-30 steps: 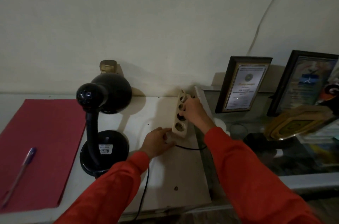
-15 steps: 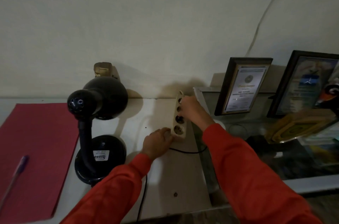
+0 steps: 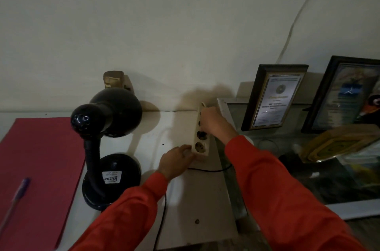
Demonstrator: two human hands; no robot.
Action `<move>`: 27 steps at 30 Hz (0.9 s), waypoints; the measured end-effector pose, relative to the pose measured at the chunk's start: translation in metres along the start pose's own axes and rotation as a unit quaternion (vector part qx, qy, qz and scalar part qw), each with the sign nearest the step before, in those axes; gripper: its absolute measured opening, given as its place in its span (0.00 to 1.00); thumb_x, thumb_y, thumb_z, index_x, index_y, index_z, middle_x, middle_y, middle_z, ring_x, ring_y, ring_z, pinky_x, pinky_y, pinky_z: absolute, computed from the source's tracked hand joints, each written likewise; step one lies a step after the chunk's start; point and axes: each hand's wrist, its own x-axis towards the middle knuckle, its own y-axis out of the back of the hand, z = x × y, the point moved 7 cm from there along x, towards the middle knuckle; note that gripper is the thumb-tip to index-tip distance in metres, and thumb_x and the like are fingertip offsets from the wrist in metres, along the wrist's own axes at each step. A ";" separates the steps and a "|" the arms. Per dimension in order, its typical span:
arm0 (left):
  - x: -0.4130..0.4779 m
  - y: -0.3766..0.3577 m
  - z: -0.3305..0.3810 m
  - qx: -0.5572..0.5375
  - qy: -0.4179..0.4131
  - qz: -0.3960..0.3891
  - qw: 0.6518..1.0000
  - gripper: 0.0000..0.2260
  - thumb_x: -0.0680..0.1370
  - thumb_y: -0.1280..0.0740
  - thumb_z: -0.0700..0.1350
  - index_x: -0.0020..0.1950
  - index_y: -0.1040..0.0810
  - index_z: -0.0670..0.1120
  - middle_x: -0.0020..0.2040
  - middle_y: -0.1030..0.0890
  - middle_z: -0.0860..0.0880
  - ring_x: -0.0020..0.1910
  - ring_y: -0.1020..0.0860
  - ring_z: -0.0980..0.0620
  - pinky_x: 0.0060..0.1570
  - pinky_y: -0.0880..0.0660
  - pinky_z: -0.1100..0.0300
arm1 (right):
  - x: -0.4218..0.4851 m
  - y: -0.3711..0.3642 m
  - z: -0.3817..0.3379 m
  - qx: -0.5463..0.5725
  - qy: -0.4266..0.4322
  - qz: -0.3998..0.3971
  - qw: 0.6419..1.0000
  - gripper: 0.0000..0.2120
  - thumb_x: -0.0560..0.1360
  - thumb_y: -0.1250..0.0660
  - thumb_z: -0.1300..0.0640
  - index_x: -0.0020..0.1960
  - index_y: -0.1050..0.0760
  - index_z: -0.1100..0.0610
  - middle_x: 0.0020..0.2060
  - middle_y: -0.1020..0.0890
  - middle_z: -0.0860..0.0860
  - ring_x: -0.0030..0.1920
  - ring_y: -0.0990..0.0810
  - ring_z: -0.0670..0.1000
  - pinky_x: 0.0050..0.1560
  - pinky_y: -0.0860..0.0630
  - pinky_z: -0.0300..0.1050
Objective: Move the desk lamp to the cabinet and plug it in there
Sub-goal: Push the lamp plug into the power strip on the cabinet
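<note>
Both hands were on the power strip (image 3: 201, 137), the landmark for everything below. Left hand (image 3: 176, 160) pinched its near end; right hand (image 3: 213, 125) was curled over the far sockets, fingers closed on something there. Probably the lamp's plug, but the hand hid it, so can't tell. Strip's long axis ran from the near end by the left hand away toward the wall (image 3: 164, 24), tilted up on edge, not lying flat.

Desk lamp (image 3: 107, 148) stood upright on the tabletop (image 3: 197, 199), well left of the strip, base near the left forearm, shade toward the wall. Black cord (image 3: 207, 170) lay just below the strip's near end; another stretch ran down past the left sleeve. Red folder (image 3: 39, 168) with a pen (image 3: 17, 195) farther left of the lamp. Right of the strip: a glass-topped cabinet (image 3: 267, 148) carrying framed certificates (image 3: 273, 96).

Judgement: a plug step at the strip, lamp not moved yet. The pull or push would run square to the socket face, left hand bracing. Left hand was nearer the lamp, the cabinet lay on the right hand's side.
</note>
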 end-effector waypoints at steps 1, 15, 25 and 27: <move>0.000 0.000 0.000 0.003 0.000 0.000 1.000 0.20 0.76 0.41 0.61 0.64 0.27 0.54 0.58 0.19 0.45 0.55 0.22 0.45 0.54 0.25 0.52 | 0.000 0.001 -0.001 0.017 0.012 0.008 1.000 0.05 0.75 0.35 0.64 0.49 0.23 0.65 0.43 0.18 0.59 0.39 0.21 0.54 0.30 0.27 0.45; -0.004 0.004 0.002 0.007 0.003 -0.001 1.000 0.21 0.76 0.41 0.62 0.65 0.27 0.54 0.56 0.18 0.45 0.53 0.21 0.45 0.53 0.23 0.51 | -0.012 -0.010 0.014 0.156 0.020 0.064 0.985 0.11 0.69 0.26 0.58 0.37 0.25 0.62 0.43 0.20 0.57 0.41 0.23 0.51 0.32 0.31 0.34; -0.007 0.004 0.006 0.028 -0.015 0.027 0.999 0.22 0.76 0.43 0.64 0.63 0.26 0.55 0.54 0.18 0.45 0.51 0.20 0.45 0.50 0.23 0.52 | -0.019 -0.026 0.020 0.170 -0.043 0.093 0.980 0.06 0.74 0.33 0.61 0.45 0.21 0.65 0.44 0.16 0.60 0.44 0.17 0.57 0.41 0.20 0.44; -0.008 0.006 0.007 0.030 -0.016 0.032 0.999 0.21 0.76 0.43 0.64 0.63 0.25 0.54 0.54 0.19 0.44 0.52 0.20 0.45 0.51 0.24 0.52 | -0.020 -0.026 0.019 0.164 -0.047 0.089 0.981 0.06 0.75 0.33 0.61 0.44 0.22 0.65 0.45 0.17 0.60 0.45 0.18 0.57 0.39 0.23 0.44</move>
